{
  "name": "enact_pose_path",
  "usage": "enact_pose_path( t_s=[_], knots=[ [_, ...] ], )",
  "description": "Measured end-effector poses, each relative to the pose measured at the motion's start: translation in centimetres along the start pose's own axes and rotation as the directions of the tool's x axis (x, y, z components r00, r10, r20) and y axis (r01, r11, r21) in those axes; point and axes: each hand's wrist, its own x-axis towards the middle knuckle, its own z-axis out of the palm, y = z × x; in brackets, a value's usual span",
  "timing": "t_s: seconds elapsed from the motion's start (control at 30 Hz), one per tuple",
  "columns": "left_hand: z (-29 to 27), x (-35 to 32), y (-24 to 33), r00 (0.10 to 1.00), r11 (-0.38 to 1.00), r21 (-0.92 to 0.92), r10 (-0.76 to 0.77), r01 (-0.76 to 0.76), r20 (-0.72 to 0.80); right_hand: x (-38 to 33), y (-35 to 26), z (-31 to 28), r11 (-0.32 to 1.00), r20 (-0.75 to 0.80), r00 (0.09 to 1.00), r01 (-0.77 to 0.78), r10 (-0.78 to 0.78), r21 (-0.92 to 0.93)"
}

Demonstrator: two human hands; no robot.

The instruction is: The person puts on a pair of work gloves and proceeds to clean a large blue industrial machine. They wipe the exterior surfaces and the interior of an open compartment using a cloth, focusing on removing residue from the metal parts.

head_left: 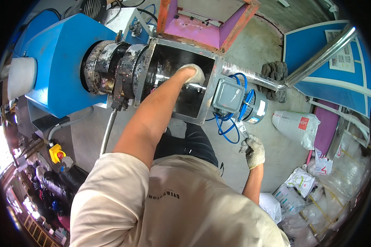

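Observation:
My left arm reaches across into an open square metal box [207,90] with dark inner walls. My left hand [195,74], in a whitish work glove, is inside it near the far wall, beside a shiny rod [193,87]; its fingers are hidden. At the right, my right hand [253,152], in a worn knitted glove, is closed on a flat silvery metal tool [243,130] whose exact kind I cannot make out. The tool points up toward a grey motor [256,106] with a junction box [228,95] and looped blue cable [224,131].
A stained barrel [105,68] joins the box to a blue machine housing [62,66] at the left. A metal lever [109,131] slants down from it. Beyond the box stands an orange-edged purple hopper [233,33]. White sacks [297,125] and a shiny pipe [323,55] are at the right.

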Motion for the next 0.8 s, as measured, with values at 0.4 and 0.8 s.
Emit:
enact_pose_path(
  t_s=[0.4, 0.8],
  knots=[
    [1.2, 1.3, -0.6, 0.987, 0.930, -0.349, -0.147, 0.116, -0.062, 3.1, -4.2, -1.8, 0.995, -0.008, 0.999, -0.032, 0.032, -0.092],
    [2.4, 5.8, -1.3, 0.989, 0.986, -0.083, -0.144, 0.146, 0.023, 2.4, -4.9, 0.0, 0.997, -0.009, 1.000, -0.014, 0.014, -0.080]
  ],
)
